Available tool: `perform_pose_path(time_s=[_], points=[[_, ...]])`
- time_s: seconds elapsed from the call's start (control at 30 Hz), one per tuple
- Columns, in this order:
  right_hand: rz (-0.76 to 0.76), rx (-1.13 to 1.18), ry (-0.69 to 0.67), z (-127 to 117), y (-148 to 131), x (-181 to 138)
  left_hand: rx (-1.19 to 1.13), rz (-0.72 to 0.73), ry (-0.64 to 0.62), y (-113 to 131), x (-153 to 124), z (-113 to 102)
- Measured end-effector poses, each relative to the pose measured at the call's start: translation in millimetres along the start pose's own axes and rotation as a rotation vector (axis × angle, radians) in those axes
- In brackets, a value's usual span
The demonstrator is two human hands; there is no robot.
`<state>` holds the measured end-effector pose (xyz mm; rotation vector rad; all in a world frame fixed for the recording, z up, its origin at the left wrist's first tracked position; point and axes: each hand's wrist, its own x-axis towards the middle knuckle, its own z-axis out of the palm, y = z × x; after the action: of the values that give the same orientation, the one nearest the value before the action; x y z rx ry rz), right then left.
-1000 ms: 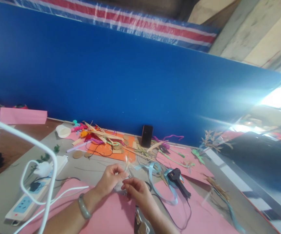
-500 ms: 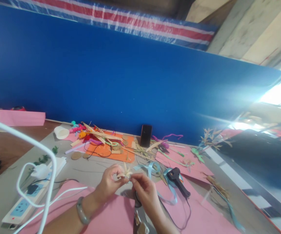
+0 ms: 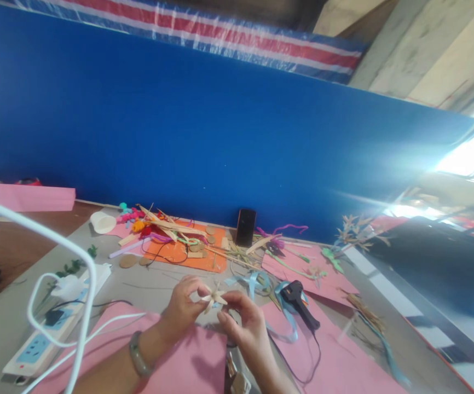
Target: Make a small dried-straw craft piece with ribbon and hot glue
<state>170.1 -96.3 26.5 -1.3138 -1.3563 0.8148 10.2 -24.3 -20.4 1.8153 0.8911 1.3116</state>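
A small pale flower (image 3: 213, 297) with pointed, straw-like petals is held up between my hands, its face turned toward me. My left hand (image 3: 184, 307) pinches it at the left side with thumb and index finger. On the other side, my right hand (image 3: 247, 323) curls its fingers about the right petals, the thumb lower down. Below the hands lies pink paper (image 3: 188, 355), with some small brown and white items (image 3: 237, 377) beside it. To the right, a black glue gun (image 3: 300, 306) rests on light blue ribbon (image 3: 288, 323).
A white power strip (image 3: 35, 350) with a looping white cable (image 3: 91, 295) stands at the left. Behind are an orange sheet (image 3: 167, 254) under craft scraps, a paper cup (image 3: 103, 222) and a dark phone (image 3: 246, 227) leaning on the blue partition (image 3: 204, 137). Dried leaves (image 3: 354, 232) stand right.
The flower has turned, so its open face and spread petals now show toward me. My right hand's fingers have shifted from beneath it to its right side.
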Motion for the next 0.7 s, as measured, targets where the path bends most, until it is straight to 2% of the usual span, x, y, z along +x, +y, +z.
perform_pose_path(time_s=[0.27, 0.57, 0.7], points=[[0.065, 0.09, 0.019, 7.7, -10.9, 5.9, 0.012, 0.003, -0.01, 15.4, -0.6, -3.1], [0.149, 0.211, 0.014, 11.3, -25.0, 6.3, 0.119, 0.195, 0.03, 1.4, -1.5, 3.0], [0.178, 0.301, -0.011, 10.4, -19.1, 6.2, 0.079, 0.205, 0.036, 2.0, -1.7, 3.3]])
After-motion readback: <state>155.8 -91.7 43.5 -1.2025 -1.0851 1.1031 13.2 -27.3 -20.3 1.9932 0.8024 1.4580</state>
